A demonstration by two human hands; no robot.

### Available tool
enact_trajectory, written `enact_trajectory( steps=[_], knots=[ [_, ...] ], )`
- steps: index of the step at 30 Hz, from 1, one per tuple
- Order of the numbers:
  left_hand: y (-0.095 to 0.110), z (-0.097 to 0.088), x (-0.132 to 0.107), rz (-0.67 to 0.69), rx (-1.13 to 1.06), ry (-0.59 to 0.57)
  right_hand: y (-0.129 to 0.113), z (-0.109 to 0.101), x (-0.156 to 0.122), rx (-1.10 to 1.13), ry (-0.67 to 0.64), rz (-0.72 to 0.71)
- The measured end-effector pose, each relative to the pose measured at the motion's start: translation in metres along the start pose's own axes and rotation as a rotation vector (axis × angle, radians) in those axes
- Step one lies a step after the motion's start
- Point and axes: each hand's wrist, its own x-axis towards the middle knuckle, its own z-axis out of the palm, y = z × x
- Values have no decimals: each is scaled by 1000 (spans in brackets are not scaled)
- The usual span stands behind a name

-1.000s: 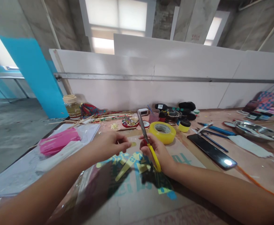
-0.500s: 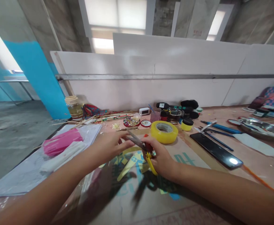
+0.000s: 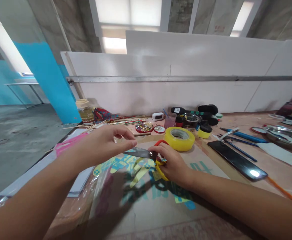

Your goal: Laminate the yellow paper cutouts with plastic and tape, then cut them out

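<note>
scissors (image 3: 139,152) are gripped in the right hand (image 3: 174,165), about the centre of the frame; fingers are curled round the red and yellow handles. long axis is laid nearly level across the frame: pivot at the right, blade tips pointed left. how far the blades are parted is not clearly made out.

left hand (image 3: 106,143), left of centre, is placed on the tip side. its thumb end is seen just above the blades, toward their outer part; whether skin and metal are touching cannot be told. thumb and fingers are bent toward each other; whether anything small is pinched there cannot be told. handles are nearer the right hand, tips nearer the left.

below the blades, yellow and blue pieces (image 3: 139,176) are strewn over a brown sheet (image 3: 146,215), lower middle. a tape roll (image 3: 180,143) is laid flat, right of upper centre, near the right hand.
</note>
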Motion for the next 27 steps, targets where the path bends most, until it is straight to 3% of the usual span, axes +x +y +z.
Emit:
enact_trajectory(
  steps=[6,9,10,13,16,21,27],
  knots=[
    [-7,11,9,-19,-186,317,0,5,1,134,36,176],
    [-26,3,23,-54,-249,507,4,9,2,255,116,264],
    [-35,-1,31,-72,-212,522,5,10,2,294,149,284],
    [-67,-4,62,-254,243,246,7,13,4,355,206,320],
    [-95,9,99,-342,377,120,8,17,6,399,194,326],
    [-120,40,141,-389,531,32,9,18,7,452,170,342],
    [-131,57,151,-341,615,-1,9,17,6,469,184,337]
  ],
)
